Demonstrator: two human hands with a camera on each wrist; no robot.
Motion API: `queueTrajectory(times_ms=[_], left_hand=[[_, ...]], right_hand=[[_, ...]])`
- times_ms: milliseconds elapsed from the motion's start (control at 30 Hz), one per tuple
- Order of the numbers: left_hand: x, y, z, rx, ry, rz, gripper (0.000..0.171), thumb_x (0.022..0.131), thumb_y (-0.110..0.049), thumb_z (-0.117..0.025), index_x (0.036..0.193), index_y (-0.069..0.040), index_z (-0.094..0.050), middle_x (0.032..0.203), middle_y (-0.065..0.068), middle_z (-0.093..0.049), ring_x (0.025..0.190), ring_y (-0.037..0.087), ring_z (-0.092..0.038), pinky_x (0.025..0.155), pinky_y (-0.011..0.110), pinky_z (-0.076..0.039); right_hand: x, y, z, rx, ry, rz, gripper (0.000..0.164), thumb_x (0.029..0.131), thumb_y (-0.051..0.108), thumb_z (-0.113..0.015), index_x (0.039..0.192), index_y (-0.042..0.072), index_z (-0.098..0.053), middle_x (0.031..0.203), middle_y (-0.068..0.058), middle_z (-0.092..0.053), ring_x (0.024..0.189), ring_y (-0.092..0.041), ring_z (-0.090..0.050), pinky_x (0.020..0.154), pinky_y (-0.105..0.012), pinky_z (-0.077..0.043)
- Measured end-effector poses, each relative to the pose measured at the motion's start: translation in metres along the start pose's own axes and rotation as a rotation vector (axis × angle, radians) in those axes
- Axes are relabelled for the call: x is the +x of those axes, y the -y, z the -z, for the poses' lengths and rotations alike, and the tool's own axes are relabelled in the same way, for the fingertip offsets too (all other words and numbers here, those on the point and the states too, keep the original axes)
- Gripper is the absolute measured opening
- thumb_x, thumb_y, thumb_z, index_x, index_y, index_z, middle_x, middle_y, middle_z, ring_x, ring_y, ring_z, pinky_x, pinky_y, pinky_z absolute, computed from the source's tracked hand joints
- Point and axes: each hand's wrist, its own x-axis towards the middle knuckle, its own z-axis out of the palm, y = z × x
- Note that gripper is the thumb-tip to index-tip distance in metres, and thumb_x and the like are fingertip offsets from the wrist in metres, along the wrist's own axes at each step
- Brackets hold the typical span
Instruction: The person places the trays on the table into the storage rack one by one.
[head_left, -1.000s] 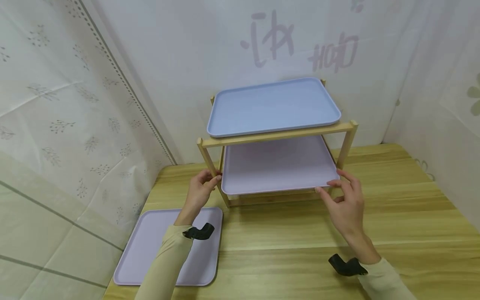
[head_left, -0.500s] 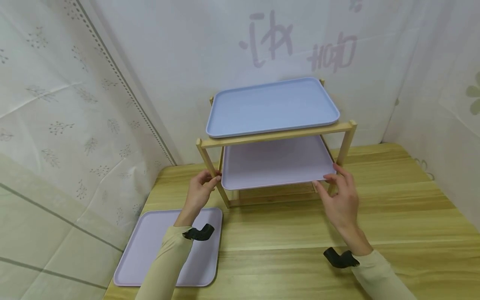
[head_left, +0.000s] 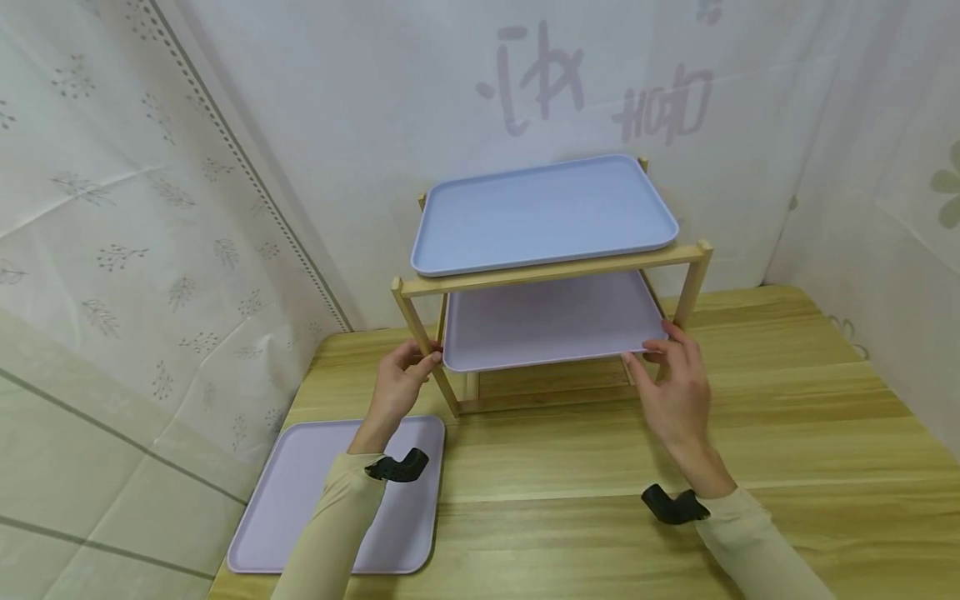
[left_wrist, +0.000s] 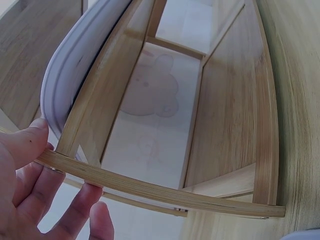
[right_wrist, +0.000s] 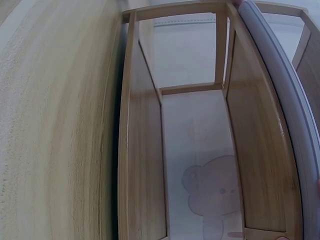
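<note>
A wooden rack (head_left: pixel 558 272) stands on the table. On its middle level lies a lilac tray (head_left: pixel 555 323), whose front edge sticks out a little. My left hand (head_left: pixel 397 385) grips the rack's left front post, thumb on one side and fingers on the other. In the left wrist view, the thumb tip is close to the tray's rim (left_wrist: pixel 56 82). My right hand (head_left: pixel 681 400) pinches the lilac tray at its front right corner. The right wrist view shows that tray's edge (right_wrist: pixel 292 95) along the shelf, with only bits of fingertips at the frame's border.
A blue tray (head_left: pixel 546 215) covers the rack's top. Another lilac tray (head_left: pixel 315 479) lies on the table (head_left: pixel 555 517) at the left, under my left forearm. The rack's lowest shelf (head_left: pixel 555 380) shows bare wood. White curtains (head_left: pixel 360 100) hang behind and on both sides.
The lilac tray's front edge has slid back deeper into the rack, its right side further in. My right hand has moved forward and slightly left with it. My left hand stays on the post.
</note>
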Motion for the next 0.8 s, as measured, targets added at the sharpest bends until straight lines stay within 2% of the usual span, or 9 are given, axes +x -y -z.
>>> queueTrajectory(times_ms=[100, 167, 200, 300, 400, 500, 667, 800], left_hand=[[0.000, 0.000, 0.000, -0.003, -0.002, 0.003, 0.024, 0.092, -0.004, -0.062, 0.114, 0.006, -0.064, 0.115, 0.026, -0.066, 0.088, 0.010, -0.057, 0.069, 0.022, -0.045], [0.000, 0.000, 0.000, -0.002, -0.003, 0.003, 0.023, 0.092, -0.004, -0.062, 0.113, 0.005, -0.065, 0.114, 0.026, -0.066, 0.089, 0.012, -0.056, 0.069, 0.022, -0.045], [0.000, 0.000, 0.000, -0.002, -0.004, 0.004, 0.023, 0.092, -0.004, -0.063, 0.113, 0.005, -0.065, 0.114, 0.026, -0.066, 0.090, 0.015, -0.057, 0.069, 0.022, -0.045], [0.000, 0.000, 0.000, 0.000, -0.004, 0.008, 0.023, 0.092, -0.005, -0.063, 0.113, 0.005, -0.065, 0.113, 0.024, -0.066, 0.094, 0.022, -0.056, 0.069, 0.023, -0.045], [0.000, 0.000, 0.000, 0.005, -0.003, 0.014, 0.023, 0.092, -0.005, -0.063, 0.113, 0.005, -0.065, 0.112, 0.023, -0.067, 0.096, 0.026, -0.056, 0.070, 0.023, -0.045], [0.000, 0.000, 0.000, 0.011, -0.006, 0.014, 0.023, 0.092, -0.005, -0.062, 0.113, 0.005, -0.065, 0.110, 0.021, -0.068, 0.094, 0.022, -0.056, 0.071, 0.023, -0.045], [0.008, 0.016, 0.000, -0.001, -0.011, 0.013, 0.023, 0.092, -0.008, -0.064, 0.113, 0.002, -0.066, 0.110, 0.019, -0.068, 0.090, 0.012, -0.056, 0.070, 0.023, -0.046], [0.015, 0.031, -0.001, -0.007, -0.017, 0.008, 0.024, 0.092, -0.012, -0.065, 0.114, -0.001, -0.067, 0.112, 0.017, -0.068, 0.090, 0.009, -0.057, 0.070, 0.023, -0.046]], right_hand=[[0.001, 0.000, -0.001, -0.001, 0.008, -0.008, 0.032, 0.075, 0.008, -0.082, 0.096, -0.006, -0.062, 0.129, -0.022, -0.057, 0.082, -0.036, -0.068, 0.067, -0.037, -0.047], [0.001, 0.000, -0.002, 0.000, 0.011, -0.011, 0.032, 0.075, 0.007, -0.082, 0.097, -0.006, -0.062, 0.129, -0.022, -0.057, 0.081, -0.036, -0.068, 0.066, -0.045, -0.048], [0.002, 0.000, -0.003, 0.001, 0.013, -0.013, 0.032, 0.075, 0.007, -0.082, 0.097, -0.006, -0.062, 0.129, -0.023, -0.056, 0.081, -0.036, -0.068, 0.066, -0.045, -0.048], [0.003, 0.000, -0.004, 0.000, 0.016, -0.014, 0.032, 0.076, 0.008, -0.082, 0.097, -0.006, -0.062, 0.129, -0.023, -0.056, 0.080, -0.036, -0.069, 0.067, -0.030, -0.048], [0.004, 0.000, -0.005, -0.005, 0.017, -0.018, 0.032, 0.076, 0.009, -0.081, 0.097, -0.005, -0.062, 0.129, -0.022, -0.057, 0.079, -0.036, -0.069, 0.067, -0.012, -0.039], [0.005, 0.000, -0.006, -0.017, 0.023, -0.032, 0.032, 0.078, 0.012, -0.081, 0.098, -0.004, -0.062, 0.131, -0.020, -0.057, 0.077, -0.035, -0.070, 0.063, -0.006, -0.034], [0.008, 0.000, -0.007, -0.039, 0.037, -0.064, 0.033, 0.079, 0.018, -0.080, 0.099, -0.001, -0.063, 0.133, -0.016, -0.057, 0.073, -0.032, -0.071, 0.056, -0.012, -0.038], [0.010, 0.001, -0.008, -0.058, 0.043, -0.075, 0.034, 0.080, 0.021, -0.080, 0.100, 0.000, -0.063, 0.135, -0.014, -0.057, 0.074, -0.032, -0.071, 0.054, -0.029, -0.045]])
